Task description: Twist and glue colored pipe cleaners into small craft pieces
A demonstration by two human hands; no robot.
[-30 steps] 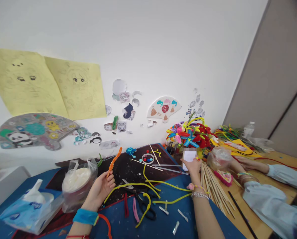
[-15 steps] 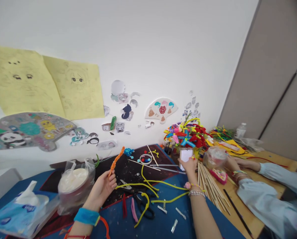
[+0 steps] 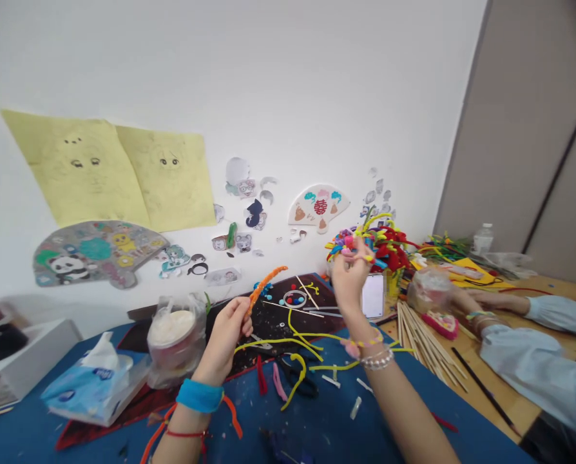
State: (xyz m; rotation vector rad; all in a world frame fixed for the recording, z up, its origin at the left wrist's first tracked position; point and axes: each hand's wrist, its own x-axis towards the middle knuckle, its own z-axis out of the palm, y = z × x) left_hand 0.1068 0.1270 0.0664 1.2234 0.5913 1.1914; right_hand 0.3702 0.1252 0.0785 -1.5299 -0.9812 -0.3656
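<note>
My left hand [image 3: 234,317] is closed around the lower end of a twisted orange pipe cleaner [image 3: 267,283], which points up and to the right. My right hand [image 3: 350,274] is raised before a bunch of colourful pipe-cleaner flowers [image 3: 389,248]. Its fingers are bent but apart, with nothing visible in them; whether they touch the flowers I cannot tell. Just right of that wrist a phone with a pale screen [image 3: 372,296] stands upright. Below my hands lie a yellow pipe cleaner [image 3: 296,380], a pink strip [image 3: 279,381], a red strip [image 3: 261,375] and dark-handled scissors [image 3: 307,386].
To the left are a tissue pack [image 3: 87,386], a bagged tub [image 3: 174,338] and a white box [image 3: 41,351]. A ring of small pompoms [image 3: 295,298] sits toward the back. Wooden sticks [image 3: 426,341] are at right, beside another person's sleeves [image 3: 520,361]. A white wall [image 3: 278,77] rises behind.
My right hand has left the phone and risen in front of the flowers. My left hand still grips the orange pipe cleaner, now tilted more to the right. The view has shifted left.
</note>
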